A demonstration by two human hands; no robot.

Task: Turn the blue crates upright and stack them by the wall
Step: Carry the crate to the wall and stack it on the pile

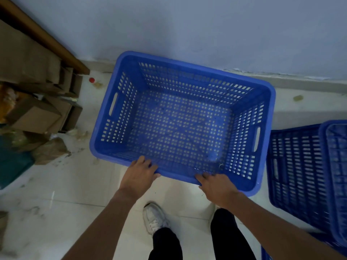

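Note:
A big blue perforated crate [105,147] stands upright and empty on the floor, its far side near the wall [206,34]. My left hand [139,175] rests on the crate's near rim, left of middle, fingers curled over the edge. My right hand [216,186] holds the same rim further right. A second blue crate [300,175] lies on its side at the right edge, its slatted wall facing up; part of it is cut off by the frame.
Cardboard boxes [37,113] and scraps are piled at the left, beside a wooden door frame [56,45]. A red bottle cap [91,79] lies near the skirting. My feet [154,218] stand on the pale tiled floor just behind the crate.

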